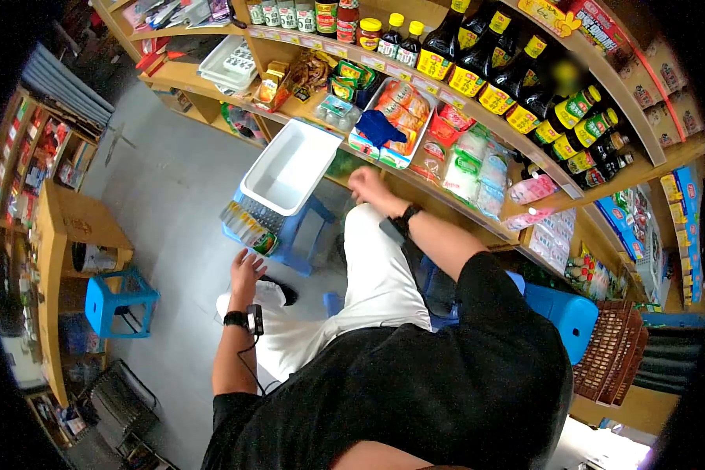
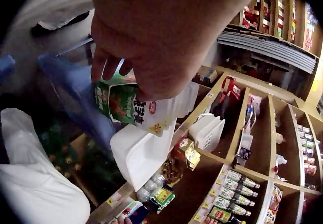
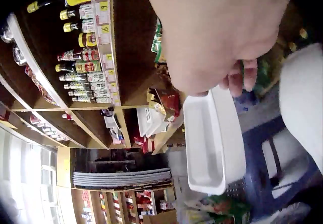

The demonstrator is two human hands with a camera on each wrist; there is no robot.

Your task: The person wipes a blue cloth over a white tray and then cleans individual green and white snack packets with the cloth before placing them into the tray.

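Note:
A white plastic tub [image 1: 278, 176] stands at the shelf's edge above a blue stool [image 1: 317, 227], its inside bare. Beside it, green and white packets [image 1: 251, 227] lie in a row on the stool. My left hand [image 1: 247, 276] is just short of the packets, fingers loosely spread; in the left wrist view the hand [image 2: 146, 57] covers part of the packets [image 2: 118, 100], and contact cannot be told. To the right of the tub, my right hand [image 1: 374, 192] hangs above my knee, fingers loosely bent around nothing; the right wrist view shows the hand [image 3: 222, 47] over the tub's end [image 3: 204, 143].
A dark blue cloth [image 1: 381, 128] lies on packets in a white tray [image 1: 355, 141] on the shelf. Sauce bottles [image 1: 493, 63] line the upper shelf. White containers [image 1: 229, 61] sit at the back. Another blue stool [image 1: 120, 304] stands on the floor at left.

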